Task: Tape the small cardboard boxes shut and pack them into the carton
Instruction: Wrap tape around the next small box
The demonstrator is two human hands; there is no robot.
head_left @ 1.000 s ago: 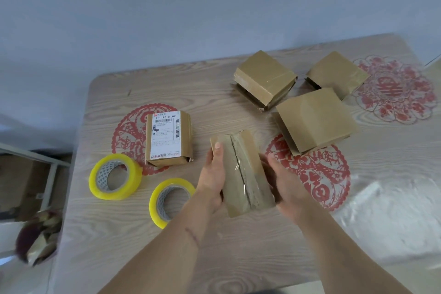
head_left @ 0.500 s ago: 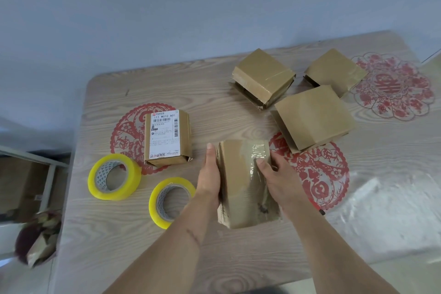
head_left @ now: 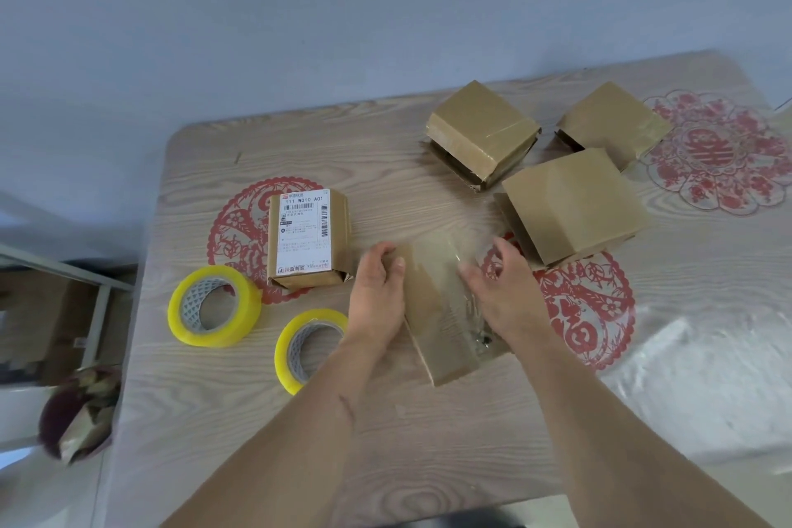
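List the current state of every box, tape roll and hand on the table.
Held box: gripped by both hands, clear tape across it.
Left hand: grips its left side.
Right hand: grips its right side.
Labelled box: flat on table, untouched.
Three plain boxes: grouped at far right, untouched.
Two yellow tape rolls: lying flat, unused.

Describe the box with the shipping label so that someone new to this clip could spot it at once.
On the wooden table, look to the left half, where a red paper-cut decal lies. The labelled box sits on that decal, just behind the two yellow tape rolls. It alone among the five brown boxes carries a white printed label with barcodes on top.
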